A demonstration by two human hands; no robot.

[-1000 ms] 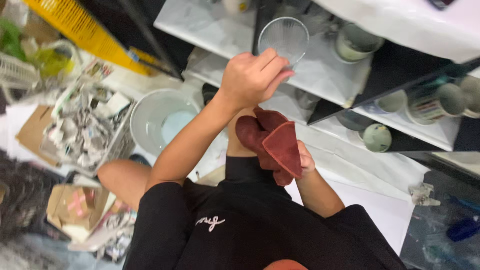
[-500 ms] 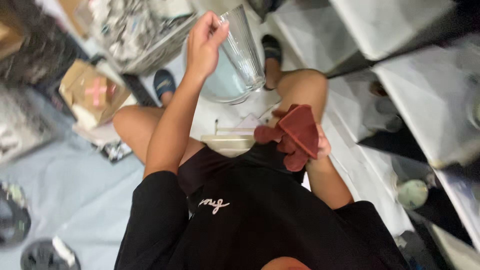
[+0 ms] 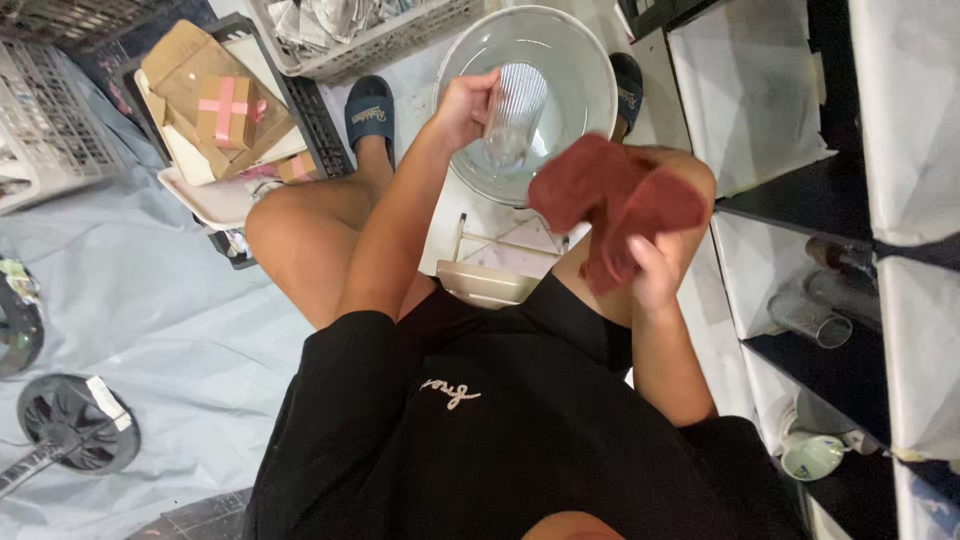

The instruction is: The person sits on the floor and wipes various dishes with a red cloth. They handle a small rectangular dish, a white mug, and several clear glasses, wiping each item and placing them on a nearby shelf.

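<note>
The person sits on a low stool and looks down at two hands. The left hand is closed around one ribbed clear glass, the fingers wrapped on its upper side. The glass is tilted and hangs above one large clear bowl that stands on the floor between the feet; I cannot tell if the glass touches the bowl. The right hand is closed on one dark red cloth, which is bunched and stands up above the right knee. The cloth is just beside the glass but apart from it.

There are two dark blue slippers: one on the left foot, one at the right edge of the bowl.

On the left side lies one black tray with flat cardboard pieces and one small cardboard box that has pink tape in a cross. Behind it stands one white plastic basket filled with crumpled paper. Another white basket is at the far left. One round black fan part lies on the grey sheet.

On the right is a shelf with dark compartments. In one compartment lie two clear glasses on their sides; below them is one white cup.
</note>
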